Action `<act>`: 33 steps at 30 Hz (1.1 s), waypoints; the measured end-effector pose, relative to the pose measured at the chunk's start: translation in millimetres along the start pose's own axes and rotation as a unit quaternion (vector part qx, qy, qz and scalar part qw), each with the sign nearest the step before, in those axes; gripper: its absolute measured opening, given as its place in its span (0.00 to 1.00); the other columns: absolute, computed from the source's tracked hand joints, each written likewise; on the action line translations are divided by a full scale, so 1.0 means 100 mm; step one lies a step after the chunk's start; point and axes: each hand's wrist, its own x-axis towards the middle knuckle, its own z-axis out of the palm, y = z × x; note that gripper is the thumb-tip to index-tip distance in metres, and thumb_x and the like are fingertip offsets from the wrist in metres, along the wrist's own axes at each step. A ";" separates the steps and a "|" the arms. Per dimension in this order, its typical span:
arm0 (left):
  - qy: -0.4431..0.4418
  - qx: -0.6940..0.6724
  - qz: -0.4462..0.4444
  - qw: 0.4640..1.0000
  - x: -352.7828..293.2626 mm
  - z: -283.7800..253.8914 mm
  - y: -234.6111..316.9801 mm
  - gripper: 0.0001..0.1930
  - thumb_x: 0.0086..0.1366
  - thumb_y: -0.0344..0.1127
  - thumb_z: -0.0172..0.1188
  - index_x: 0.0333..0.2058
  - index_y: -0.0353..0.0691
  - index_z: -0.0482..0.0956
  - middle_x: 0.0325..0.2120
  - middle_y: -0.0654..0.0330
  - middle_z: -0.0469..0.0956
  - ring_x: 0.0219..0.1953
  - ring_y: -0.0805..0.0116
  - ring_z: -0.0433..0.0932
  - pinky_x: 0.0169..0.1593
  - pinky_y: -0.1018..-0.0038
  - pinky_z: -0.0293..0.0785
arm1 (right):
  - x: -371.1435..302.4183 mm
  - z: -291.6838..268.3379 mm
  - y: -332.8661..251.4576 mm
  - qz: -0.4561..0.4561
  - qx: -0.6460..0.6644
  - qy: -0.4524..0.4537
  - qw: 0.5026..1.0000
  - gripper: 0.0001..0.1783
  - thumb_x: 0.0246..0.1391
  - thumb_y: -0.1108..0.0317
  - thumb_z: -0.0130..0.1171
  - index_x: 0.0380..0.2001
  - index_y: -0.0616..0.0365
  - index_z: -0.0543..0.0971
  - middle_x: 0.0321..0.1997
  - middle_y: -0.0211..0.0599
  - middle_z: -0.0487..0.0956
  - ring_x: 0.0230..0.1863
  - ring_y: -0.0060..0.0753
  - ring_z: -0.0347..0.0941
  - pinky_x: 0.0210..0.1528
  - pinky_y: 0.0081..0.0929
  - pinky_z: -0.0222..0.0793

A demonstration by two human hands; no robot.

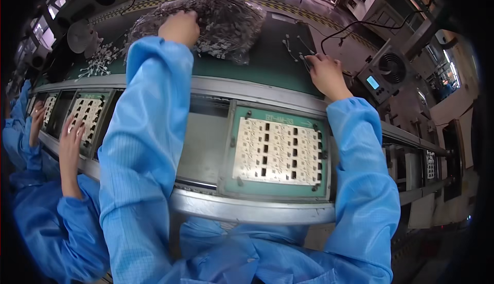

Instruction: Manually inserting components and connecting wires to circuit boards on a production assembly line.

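Head view: crinkled clear plastic bag (235, 22) under the left hand (180, 27), fingers curled, grip unclear. Right of bag, right hand (327, 76) bunched at loose thin-wired connectors (301, 55), hold unclear; flat rectangular pale panel (279, 151) nearer wearer than bag.

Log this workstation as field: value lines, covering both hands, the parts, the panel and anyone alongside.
Left hand: at the clear plastic bag of white-ended cables; fingers partly hidden, grip unclear
Right hand: at a few loose cables, right of the bag; grip unclear
Other loose parts: cable pile, left of the bag
Surface: green worktop
Panel: white circuit-board panel in a green fixture, between metal rails
Equipment: box-shaped fan, far right, display lit
Alongside: co-worker's hand at another panel, left
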 end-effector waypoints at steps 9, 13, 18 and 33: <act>0.068 0.206 0.086 0.972 0.83 0.34 0.11 0.41 0.55 0.51 0.70 0.67 0.57 0.64 0.65 0.54 0.66 0.68 0.52 0.64 0.65 0.44 0.64 | -0.62 -0.36 -0.16 -0.139 0.045 0.163 0.976 0.15 0.57 0.76 0.57 0.48 0.51 0.81 0.54 0.41 0.77 0.60 0.46 0.71 0.68 0.51 0.57; 0.079 0.205 0.204 0.954 1.08 0.41 -0.17 0.47 0.51 0.44 0.71 0.70 0.60 0.59 0.66 0.55 0.62 0.69 0.53 0.63 0.64 0.40 0.62 | -1.14 -0.40 -0.05 -0.089 0.088 0.148 0.981 0.13 0.56 0.77 0.58 0.44 0.54 0.82 0.54 0.41 0.77 0.60 0.48 0.71 0.68 0.49 0.56; 0.049 0.153 0.250 0.955 1.35 0.77 -0.18 0.41 0.57 0.39 0.66 0.69 0.56 0.60 0.64 0.53 0.67 0.66 0.48 0.68 0.61 0.40 0.68 | -1.38 -0.15 0.18 0.000 0.113 0.120 0.986 0.09 0.58 0.76 0.59 0.41 0.56 0.83 0.53 0.39 0.79 0.60 0.46 0.71 0.67 0.42 0.58; -0.106 -0.090 0.232 0.963 1.40 0.59 -0.35 0.31 0.58 0.40 0.65 0.60 0.41 0.69 0.55 0.42 0.76 0.57 0.43 0.76 0.61 0.56 0.73 | -1.39 -0.17 0.29 0.021 0.116 0.119 0.986 0.07 0.60 0.75 0.59 0.40 0.58 0.83 0.51 0.39 0.79 0.59 0.48 0.71 0.67 0.42 0.57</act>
